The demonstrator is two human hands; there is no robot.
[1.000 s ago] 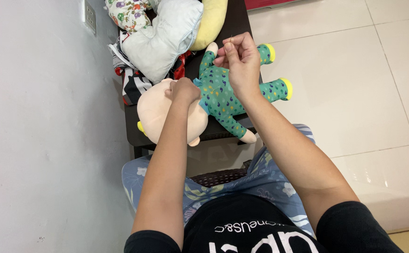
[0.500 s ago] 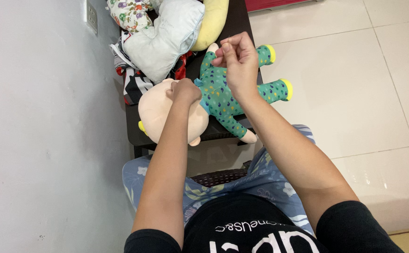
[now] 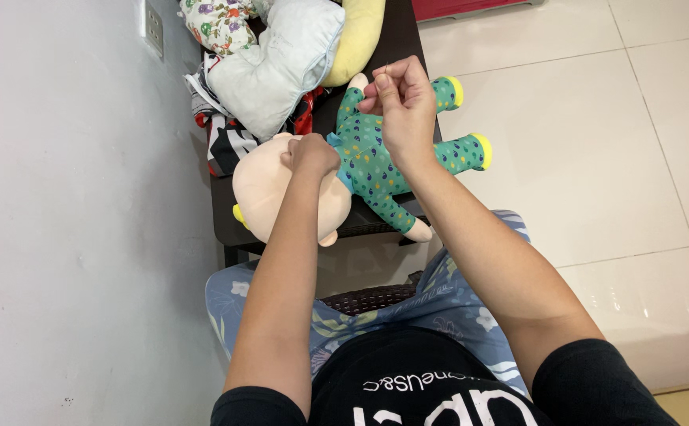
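Observation:
A plush doll (image 3: 372,170) with a large cream head and a green patterned suit with yellow feet lies on a dark small table (image 3: 396,35). My left hand (image 3: 311,154) is closed on the doll at its neck, pinching the fabric. My right hand (image 3: 402,102) is raised over the doll's body, fingers pinched on a thin sewing needle (image 3: 386,69) that pokes up from my fingertips. A thread is too fine to make out.
Behind the doll lie a pale blue cushion (image 3: 277,59), a yellow plush (image 3: 356,35), a floral cloth (image 3: 218,22) and striped fabric (image 3: 222,142). A grey wall with a socket (image 3: 153,28) runs along the left. Tiled floor (image 3: 597,134) lies to the right. My lap is below.
My right hand shifted very slightly over the doll's body, and the needle tip shows above my fingers again. The left hand and the doll have stayed in place.

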